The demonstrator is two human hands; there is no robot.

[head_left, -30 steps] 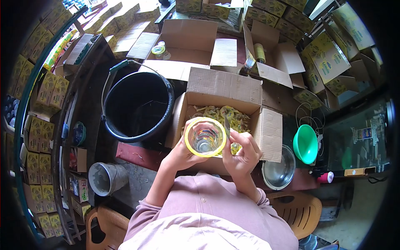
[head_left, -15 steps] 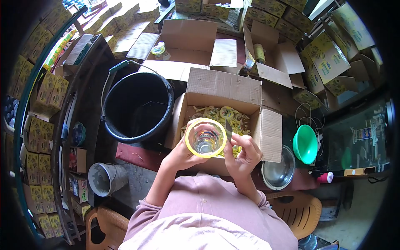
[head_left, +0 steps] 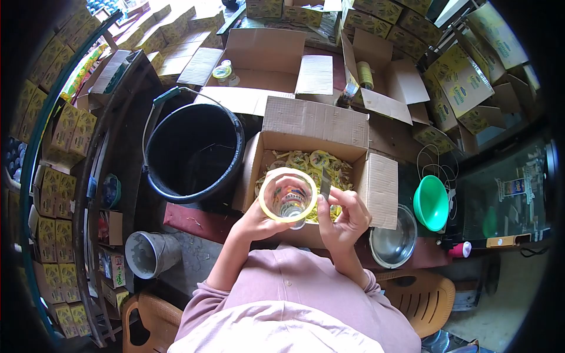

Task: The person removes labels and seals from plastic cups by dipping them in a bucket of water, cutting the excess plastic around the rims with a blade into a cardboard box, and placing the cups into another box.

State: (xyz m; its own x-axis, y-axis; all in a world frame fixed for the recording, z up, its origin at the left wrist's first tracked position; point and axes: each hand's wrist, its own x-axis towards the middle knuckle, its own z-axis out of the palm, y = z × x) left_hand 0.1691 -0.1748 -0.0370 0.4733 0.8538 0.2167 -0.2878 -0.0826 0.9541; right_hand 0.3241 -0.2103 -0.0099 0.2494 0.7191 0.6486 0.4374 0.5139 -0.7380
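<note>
My left hand (head_left: 259,219) is wrapped round a clear plastic cup (head_left: 288,199) with a yellow rim, its open mouth tilted up towards me. Printed colours show through its wall. In my right hand (head_left: 346,222) a thin dark blade (head_left: 325,183) is pinched between thumb and fingers, pointing up close beside the cup's rim; its handle end is hidden. Beneath both hands stands an open cardboard carton (head_left: 315,117) holding a heap of yellow and clear plastic scraps (head_left: 341,170).
Left of the carton is a big black bucket (head_left: 153,176), with a grey bucket (head_left: 134,259) lower down. A metal bowl (head_left: 393,238) and green bowl (head_left: 431,203) sit at right. Behind, another open carton (head_left: 265,50) has jars (head_left: 223,73) on its flap. Stacked cartons line both sides.
The cup has tipped slightly and shifted a little left, so its base shows lower through the wall. The blade leans slightly more to the right. Both hands keep their grip.
</note>
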